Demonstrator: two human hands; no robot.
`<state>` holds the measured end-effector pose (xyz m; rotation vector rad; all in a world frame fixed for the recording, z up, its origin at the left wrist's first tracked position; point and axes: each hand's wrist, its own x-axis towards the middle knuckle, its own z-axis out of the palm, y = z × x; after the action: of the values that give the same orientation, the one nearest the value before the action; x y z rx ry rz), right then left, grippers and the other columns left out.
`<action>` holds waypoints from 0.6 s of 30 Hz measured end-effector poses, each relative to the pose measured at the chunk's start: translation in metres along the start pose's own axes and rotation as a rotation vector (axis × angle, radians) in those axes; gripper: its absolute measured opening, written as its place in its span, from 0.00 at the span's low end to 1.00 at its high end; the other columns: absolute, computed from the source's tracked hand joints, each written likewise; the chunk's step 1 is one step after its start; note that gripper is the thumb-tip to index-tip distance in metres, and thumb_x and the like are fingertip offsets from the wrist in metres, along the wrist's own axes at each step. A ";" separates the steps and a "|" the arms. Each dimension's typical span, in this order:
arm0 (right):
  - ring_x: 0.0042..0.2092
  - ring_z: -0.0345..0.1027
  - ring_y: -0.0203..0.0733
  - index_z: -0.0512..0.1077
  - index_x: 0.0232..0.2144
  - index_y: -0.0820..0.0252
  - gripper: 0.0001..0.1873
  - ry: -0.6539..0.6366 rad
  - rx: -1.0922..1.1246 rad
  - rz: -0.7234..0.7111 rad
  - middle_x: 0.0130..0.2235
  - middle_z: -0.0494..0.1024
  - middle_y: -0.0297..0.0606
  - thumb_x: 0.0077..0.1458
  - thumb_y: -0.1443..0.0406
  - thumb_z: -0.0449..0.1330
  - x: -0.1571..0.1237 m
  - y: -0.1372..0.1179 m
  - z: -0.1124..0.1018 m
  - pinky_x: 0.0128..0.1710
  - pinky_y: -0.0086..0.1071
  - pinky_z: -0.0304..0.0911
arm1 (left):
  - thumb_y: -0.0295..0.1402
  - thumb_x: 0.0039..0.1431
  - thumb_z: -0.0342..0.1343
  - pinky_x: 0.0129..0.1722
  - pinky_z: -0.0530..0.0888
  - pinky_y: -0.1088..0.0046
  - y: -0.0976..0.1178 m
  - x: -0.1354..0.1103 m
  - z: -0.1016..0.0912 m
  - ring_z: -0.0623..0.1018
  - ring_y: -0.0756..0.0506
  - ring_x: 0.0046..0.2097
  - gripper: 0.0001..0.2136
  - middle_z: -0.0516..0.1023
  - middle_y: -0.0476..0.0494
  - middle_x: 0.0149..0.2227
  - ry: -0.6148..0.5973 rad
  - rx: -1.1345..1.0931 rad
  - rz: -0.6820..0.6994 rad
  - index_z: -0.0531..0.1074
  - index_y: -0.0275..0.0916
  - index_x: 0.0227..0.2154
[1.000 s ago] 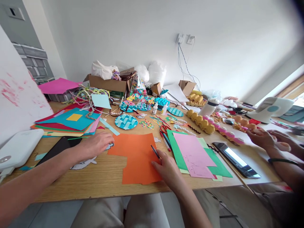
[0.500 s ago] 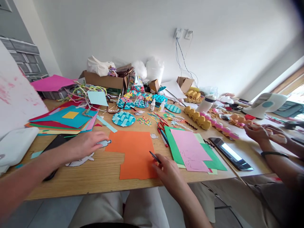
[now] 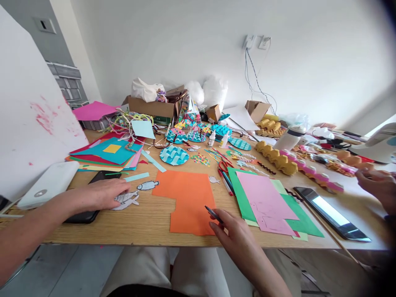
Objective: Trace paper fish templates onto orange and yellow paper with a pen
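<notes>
My left hand (image 3: 107, 194) is low over the table, its fingers closed at the edge of a grey striped paper fish (image 3: 125, 200). A smaller blue paper fish (image 3: 147, 185) lies just beyond it, near the left edge of an orange sheet (image 3: 192, 204) with a notched outline. My right hand (image 3: 230, 227) holds a dark pen (image 3: 213, 214) above the sheet's lower right side. The pen's tip points up and to the left. Another small paper fish (image 3: 214, 180) rests by the sheet's upper right corner.
Green (image 3: 309, 214) and pink paper (image 3: 266, 198), markers (image 3: 227, 183) and red scissors (image 3: 225, 165) lie to the right. A phone (image 3: 331, 212) is further right, near another person's hand (image 3: 377, 185). Coloured sheets (image 3: 93, 152), a black phone (image 3: 86, 216) and a white device (image 3: 49, 184) occupy the left.
My left hand has let go of the small blue fish beside the orange sheet and moved to the larger striped fish. The pen stays in my right hand. The view has turned left.
</notes>
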<state>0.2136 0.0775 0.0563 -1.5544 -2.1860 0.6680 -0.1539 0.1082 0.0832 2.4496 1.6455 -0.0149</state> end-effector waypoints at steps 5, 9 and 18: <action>0.36 0.70 0.45 0.70 0.41 0.61 0.15 -0.017 -0.002 0.028 0.35 0.77 0.41 0.55 0.64 0.48 -0.003 0.002 -0.002 0.34 0.33 0.59 | 0.22 0.51 0.49 0.32 0.59 0.76 -0.001 0.006 0.005 0.72 0.46 0.35 0.09 0.72 0.48 0.33 -0.086 0.018 -0.079 0.71 0.38 0.31; 0.35 0.70 0.44 0.71 0.40 0.60 0.15 0.009 0.017 0.060 0.35 0.77 0.40 0.55 0.64 0.48 -0.006 0.008 -0.003 0.34 0.33 0.60 | 0.25 0.51 0.49 0.31 0.60 0.76 -0.005 0.012 0.006 0.72 0.46 0.34 0.06 0.72 0.50 0.31 -0.137 0.013 -0.087 0.70 0.38 0.29; 0.34 0.70 0.43 0.72 0.37 0.59 0.14 0.070 0.089 0.065 0.31 0.77 0.39 0.56 0.62 0.48 -0.013 0.014 -0.006 0.32 0.32 0.61 | 0.21 0.48 0.47 0.29 0.60 0.79 -0.018 0.011 0.008 0.70 0.50 0.29 0.09 0.71 0.56 0.24 -0.043 0.005 -0.039 0.71 0.39 0.25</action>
<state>0.2319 0.0697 0.0533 -1.5844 -2.0349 0.7102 -0.1654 0.1232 0.0714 2.4026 1.6771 -0.0762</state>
